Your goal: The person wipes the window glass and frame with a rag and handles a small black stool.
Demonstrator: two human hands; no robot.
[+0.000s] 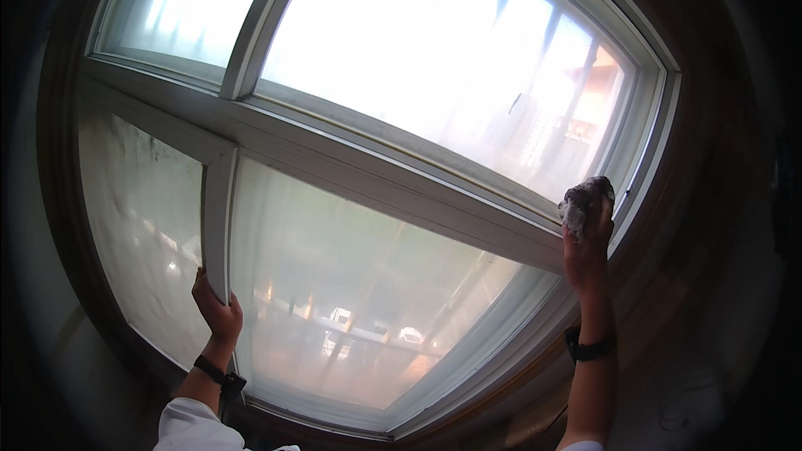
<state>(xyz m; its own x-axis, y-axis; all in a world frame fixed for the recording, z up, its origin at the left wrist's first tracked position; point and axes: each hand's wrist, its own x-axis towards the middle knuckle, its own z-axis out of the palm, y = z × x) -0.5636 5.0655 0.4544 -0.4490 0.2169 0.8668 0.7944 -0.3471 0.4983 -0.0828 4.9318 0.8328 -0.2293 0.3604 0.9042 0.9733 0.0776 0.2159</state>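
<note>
A white-framed window fills the view before me. My left hand (217,312) grips the upright stile (219,219) of the lower left sliding sash, thumb on one side and fingers on the other. Raised at the right, my right hand (586,263) holds a crumpled grey cloth (581,203), possibly a damp rag. The cloth is at the lower right corner of the large upper pane (401,62), beside the frame's right jamb (648,138). Whether it presses on the glass or the frame is hard to tell.
A wide horizontal rail (388,172) divides the upper panes from the lower ones. The lower right pane (369,250) looks hazy, with blurred bright shapes in it. The lower left pane (150,213) has dark smudges near its top. Dark wooden trim (59,200) surrounds the window.
</note>
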